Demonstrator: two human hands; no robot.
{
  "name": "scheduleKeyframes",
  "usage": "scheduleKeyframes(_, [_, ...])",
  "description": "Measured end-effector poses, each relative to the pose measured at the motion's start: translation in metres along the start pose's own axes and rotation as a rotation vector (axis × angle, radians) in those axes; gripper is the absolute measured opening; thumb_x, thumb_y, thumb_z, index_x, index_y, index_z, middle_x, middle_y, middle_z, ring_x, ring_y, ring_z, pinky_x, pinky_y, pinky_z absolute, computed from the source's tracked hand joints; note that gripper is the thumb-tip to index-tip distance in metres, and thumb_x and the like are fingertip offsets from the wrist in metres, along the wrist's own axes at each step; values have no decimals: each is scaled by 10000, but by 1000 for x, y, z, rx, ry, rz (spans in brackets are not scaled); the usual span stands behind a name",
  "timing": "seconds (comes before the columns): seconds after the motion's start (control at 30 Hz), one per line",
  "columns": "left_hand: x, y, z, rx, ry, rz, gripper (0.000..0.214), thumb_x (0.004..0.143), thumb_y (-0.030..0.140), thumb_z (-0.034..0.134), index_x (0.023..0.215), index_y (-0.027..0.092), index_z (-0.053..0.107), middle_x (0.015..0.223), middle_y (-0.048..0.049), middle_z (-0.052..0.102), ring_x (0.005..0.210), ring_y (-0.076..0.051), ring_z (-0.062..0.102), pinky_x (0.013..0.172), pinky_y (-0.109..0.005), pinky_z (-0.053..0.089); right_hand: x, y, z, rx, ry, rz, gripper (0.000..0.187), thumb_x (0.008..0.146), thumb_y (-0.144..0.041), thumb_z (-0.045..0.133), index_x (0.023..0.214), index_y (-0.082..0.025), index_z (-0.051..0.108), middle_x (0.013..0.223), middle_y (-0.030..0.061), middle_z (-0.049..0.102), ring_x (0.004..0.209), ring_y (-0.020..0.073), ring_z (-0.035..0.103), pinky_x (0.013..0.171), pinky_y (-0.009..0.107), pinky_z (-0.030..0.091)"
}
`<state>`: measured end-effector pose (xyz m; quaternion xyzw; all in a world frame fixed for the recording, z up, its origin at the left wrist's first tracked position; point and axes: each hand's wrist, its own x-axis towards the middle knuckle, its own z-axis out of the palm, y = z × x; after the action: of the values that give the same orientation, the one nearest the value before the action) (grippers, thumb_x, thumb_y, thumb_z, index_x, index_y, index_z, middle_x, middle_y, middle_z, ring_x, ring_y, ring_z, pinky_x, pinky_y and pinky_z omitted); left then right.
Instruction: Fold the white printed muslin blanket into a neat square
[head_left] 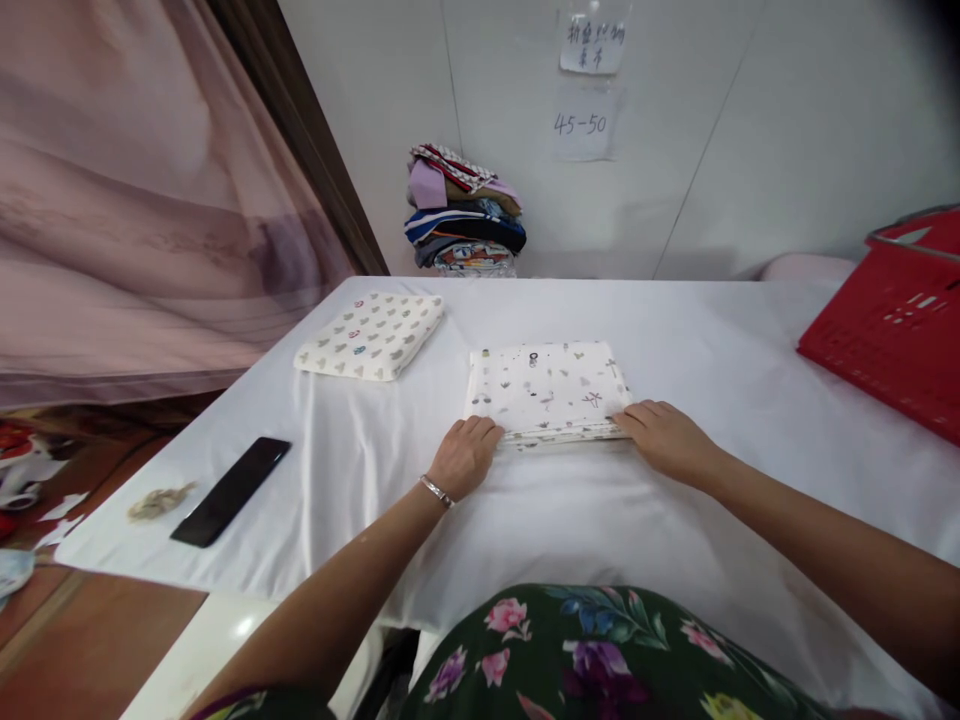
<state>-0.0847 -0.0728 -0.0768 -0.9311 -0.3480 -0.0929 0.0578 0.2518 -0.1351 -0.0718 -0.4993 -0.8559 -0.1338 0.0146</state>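
A folded white cloth with small printed figures [547,388] lies in the middle of the white-covered table [675,330]. My left hand [465,456], with a bracelet at the wrist, is curled against the cloth's near left corner. My right hand [664,435] rests at its near right corner, fingers bent onto the edge. Both hands seem to pinch the near edge of the folded layers. A second folded cloth with a small pattern [369,335] lies apart at the far left of the table.
A black phone [231,490] and a small brownish tuft [159,501] lie near the table's left edge. A red plastic basket [896,320] sits at the right. A pile of folded coloured fabrics [463,212] stands by the wall. A pink curtain [135,190] hangs left.
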Motion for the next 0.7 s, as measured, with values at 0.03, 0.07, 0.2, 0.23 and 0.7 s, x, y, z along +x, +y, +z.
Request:
scheduleKeyframes(0.03, [0,0,-1,-11,8,2,303,793,58,412,1034,185,545,974,-73,579,916,-216,497,749,-350,399,-2,-1,0,5,5,3,411,767,-14,360,1098,-157,557,1018,93,590,874,198,526,734,310,381])
scheduleKeyframes(0.07, [-1,0,-1,-24,20,2,308,796,60,411,1044,186,544,983,-75,581,928,-215,499,756,-350,400,-4,-2,0,13,8,4,415,766,-14,360,1102,-158,555,1021,92,590,875,198,527,733,310,384])
scheduleKeyframes(0.2, [-8,-1,-4,-78,66,-50,330,776,71,457,1067,200,544,1010,-68,590,957,-213,509,771,-351,412,-10,-6,6,51,19,24,424,774,-29,352,1120,-176,549,1035,85,592,884,199,533,736,322,402])
scheduleKeyframes(0.23, [-12,-2,-4,-96,76,-78,331,766,83,481,1067,203,546,1018,-67,591,961,-214,512,773,-352,418,-12,-6,8,59,24,29,428,779,-35,347,1128,-181,547,1050,85,592,900,202,534,746,330,407])
scheduleKeyframes(0.7, [-10,-1,-16,-366,418,-225,252,829,252,515,1067,179,561,1075,-80,603,1029,-192,536,893,-363,453,20,-22,-9,283,160,34,518,869,-369,403,1357,-203,351,1336,99,445,1205,255,428,977,430,384])
